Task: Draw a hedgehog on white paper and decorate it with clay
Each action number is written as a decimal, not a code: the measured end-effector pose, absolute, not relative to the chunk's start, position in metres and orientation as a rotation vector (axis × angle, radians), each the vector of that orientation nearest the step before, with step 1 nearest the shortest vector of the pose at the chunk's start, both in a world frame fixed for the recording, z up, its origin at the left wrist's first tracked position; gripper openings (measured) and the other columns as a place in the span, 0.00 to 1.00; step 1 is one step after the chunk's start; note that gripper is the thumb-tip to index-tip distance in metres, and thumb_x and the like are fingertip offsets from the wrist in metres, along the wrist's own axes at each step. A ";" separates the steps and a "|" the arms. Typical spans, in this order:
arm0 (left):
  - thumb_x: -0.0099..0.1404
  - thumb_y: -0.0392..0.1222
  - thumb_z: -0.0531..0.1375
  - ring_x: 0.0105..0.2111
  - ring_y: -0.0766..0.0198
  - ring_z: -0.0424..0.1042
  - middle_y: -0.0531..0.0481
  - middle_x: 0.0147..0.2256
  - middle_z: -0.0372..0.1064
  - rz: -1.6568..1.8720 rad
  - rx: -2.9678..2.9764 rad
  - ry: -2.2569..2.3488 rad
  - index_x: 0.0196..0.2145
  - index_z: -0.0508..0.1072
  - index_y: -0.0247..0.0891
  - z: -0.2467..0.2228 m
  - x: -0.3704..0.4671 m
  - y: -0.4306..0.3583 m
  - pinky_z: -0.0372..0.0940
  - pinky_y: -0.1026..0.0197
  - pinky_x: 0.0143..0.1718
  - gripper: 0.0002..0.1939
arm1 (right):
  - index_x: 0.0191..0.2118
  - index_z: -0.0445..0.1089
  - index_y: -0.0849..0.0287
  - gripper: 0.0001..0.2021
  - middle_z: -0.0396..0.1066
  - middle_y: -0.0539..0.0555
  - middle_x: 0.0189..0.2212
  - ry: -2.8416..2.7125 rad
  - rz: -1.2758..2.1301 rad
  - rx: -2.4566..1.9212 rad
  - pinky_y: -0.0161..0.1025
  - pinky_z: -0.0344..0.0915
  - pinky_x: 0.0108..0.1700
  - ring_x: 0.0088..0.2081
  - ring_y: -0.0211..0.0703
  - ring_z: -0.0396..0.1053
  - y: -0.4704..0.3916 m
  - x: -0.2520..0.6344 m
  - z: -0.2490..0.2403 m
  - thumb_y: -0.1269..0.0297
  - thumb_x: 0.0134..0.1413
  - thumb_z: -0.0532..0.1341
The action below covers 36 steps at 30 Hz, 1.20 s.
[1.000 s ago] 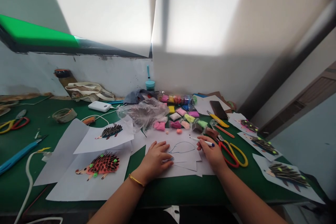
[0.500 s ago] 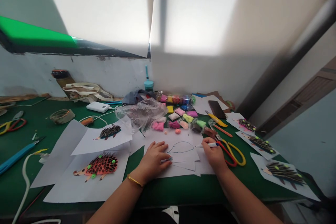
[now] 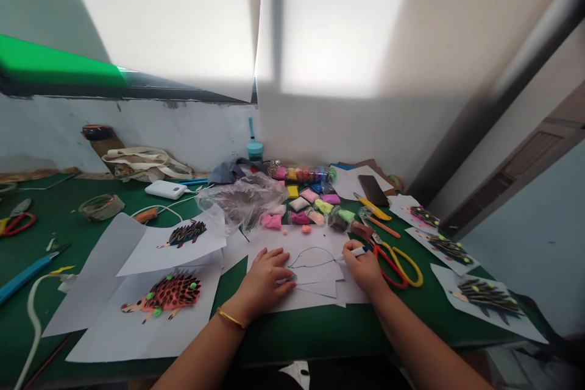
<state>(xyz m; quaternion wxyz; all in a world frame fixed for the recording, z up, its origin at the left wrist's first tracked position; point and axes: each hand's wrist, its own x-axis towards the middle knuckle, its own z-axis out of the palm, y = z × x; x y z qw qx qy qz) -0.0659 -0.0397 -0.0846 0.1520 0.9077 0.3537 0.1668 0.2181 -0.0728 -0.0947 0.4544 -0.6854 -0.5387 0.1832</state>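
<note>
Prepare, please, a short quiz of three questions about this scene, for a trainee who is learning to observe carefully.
1. Which hand holds the pen?
2. True or false: the left hand is also gripping a pen.
3. What colours are the handles of the scissors beside the writing hand?
a) blue and white
b) red and yellow
c) both green

Key:
1. The right hand.
2. False; it rests on the paper, fingers spread.
3. b
</note>
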 end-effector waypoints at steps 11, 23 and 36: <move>0.62 0.45 0.64 0.60 0.47 0.60 0.48 0.57 0.67 0.497 2.611 1.005 0.39 0.80 0.49 -0.089 -0.067 -0.038 0.48 0.37 0.62 0.08 | 0.24 0.64 0.55 0.08 0.66 0.49 0.23 -1.339 0.459 -1.690 0.39 0.58 0.33 0.30 0.46 0.65 -0.073 0.218 -0.095 0.60 0.49 0.53; 0.61 0.45 0.64 0.60 0.47 0.60 0.48 0.57 0.67 0.506 2.601 1.005 0.40 0.80 0.49 -0.090 -0.068 -0.038 0.48 0.37 0.62 0.08 | 0.23 0.64 0.55 0.09 0.66 0.49 0.22 -1.365 0.422 -1.713 0.39 0.57 0.33 0.30 0.45 0.65 -0.072 0.219 -0.097 0.61 0.50 0.53; 0.62 0.44 0.64 0.61 0.47 0.60 0.49 0.57 0.67 0.497 2.604 1.007 0.40 0.80 0.49 -0.086 -0.067 -0.040 0.48 0.37 0.62 0.08 | 0.28 0.67 0.56 0.13 0.66 0.50 0.22 -1.184 0.482 -1.616 0.38 0.59 0.32 0.28 0.44 0.64 -0.074 0.223 -0.097 0.52 0.54 0.55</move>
